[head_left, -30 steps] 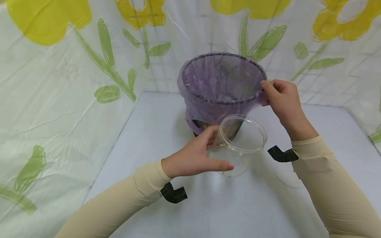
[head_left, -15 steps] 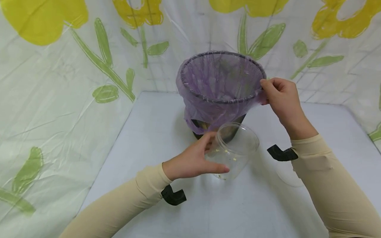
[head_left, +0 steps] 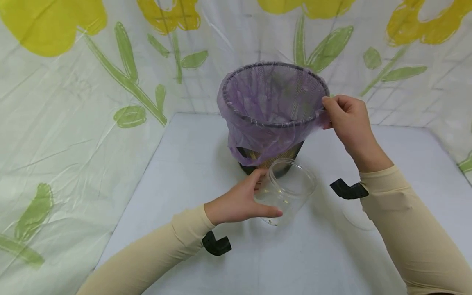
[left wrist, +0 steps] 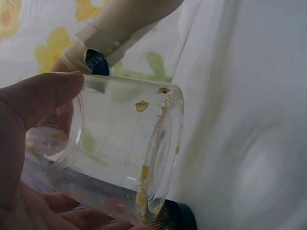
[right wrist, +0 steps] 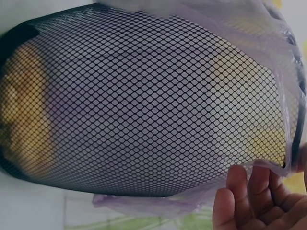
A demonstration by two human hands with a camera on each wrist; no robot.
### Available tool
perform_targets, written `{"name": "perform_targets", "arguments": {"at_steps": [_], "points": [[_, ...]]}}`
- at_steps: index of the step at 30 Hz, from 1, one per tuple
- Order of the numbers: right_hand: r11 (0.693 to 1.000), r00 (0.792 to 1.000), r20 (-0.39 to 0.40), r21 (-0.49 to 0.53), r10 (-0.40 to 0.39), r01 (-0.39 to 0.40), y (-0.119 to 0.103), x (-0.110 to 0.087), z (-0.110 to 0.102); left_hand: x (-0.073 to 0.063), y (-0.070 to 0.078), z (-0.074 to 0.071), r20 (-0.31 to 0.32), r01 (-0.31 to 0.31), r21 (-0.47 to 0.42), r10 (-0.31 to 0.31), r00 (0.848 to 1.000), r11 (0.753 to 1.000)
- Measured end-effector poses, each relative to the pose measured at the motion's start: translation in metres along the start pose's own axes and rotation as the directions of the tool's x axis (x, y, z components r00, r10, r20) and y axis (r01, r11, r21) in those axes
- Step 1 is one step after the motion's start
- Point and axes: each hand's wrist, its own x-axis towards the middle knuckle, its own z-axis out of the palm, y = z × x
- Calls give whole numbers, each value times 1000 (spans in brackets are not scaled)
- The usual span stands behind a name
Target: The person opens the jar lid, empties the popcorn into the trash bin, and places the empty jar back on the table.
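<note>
A clear plastic jar (head_left: pixel 291 184), without a lid, leans with its mouth up and to the right in front of the bin. My left hand (head_left: pixel 245 200) grips its side, thumb on the near face and fingers behind. Yellowish crumbs (left wrist: pixel 141 106) cling inside, mostly around the base in the left wrist view. My right hand (head_left: pixel 348 121) pinches the purple bag (head_left: pixel 271 141) at the right rim of the black mesh bin (right wrist: pixel 139 105). The bag lines the bin and folds over its rim. Through the mesh, something yellow-brown (right wrist: pixel 26 110) shows at the bottom of the bin.
A round, clear lid-like disc (head_left: pixel 357 217) lies on the white table (head_left: pixel 295 262), partly behind the right forearm. Behind the table hangs a sheet printed with yellow flowers (head_left: pixel 51 24). Black curved pieces (head_left: pixel 217 244) sit at both wrists.
My left hand has lowered the jar slightly toward the table, away from the bin's rim. My right hand keeps its pinch on the bag. The view has shifted a little.
</note>
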Motion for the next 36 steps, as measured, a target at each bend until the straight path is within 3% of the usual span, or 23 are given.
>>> {"name": "perform_targets", "arguments": {"at_steps": [5, 20, 29, 36], "points": [[1000, 1000, 1, 28, -5, 4, 1, 1, 1, 4, -10, 4, -24, 26, 74, -24, 999, 997], [1000, 1000, -4, 15, -22, 22, 2, 1, 7, 6, -33, 16, -38, 75, 108, -71, 997, 991], [999, 1000, 2, 33, -12, 11, 2, -1, 6, 0, -51, 18, -45, 63, 85, -59, 997, 994], [997, 1000, -12, 78, -7, 8, 2, -2, 5, -3, -62, 22, -26, -7, 112, 10, 1000, 994]]}}
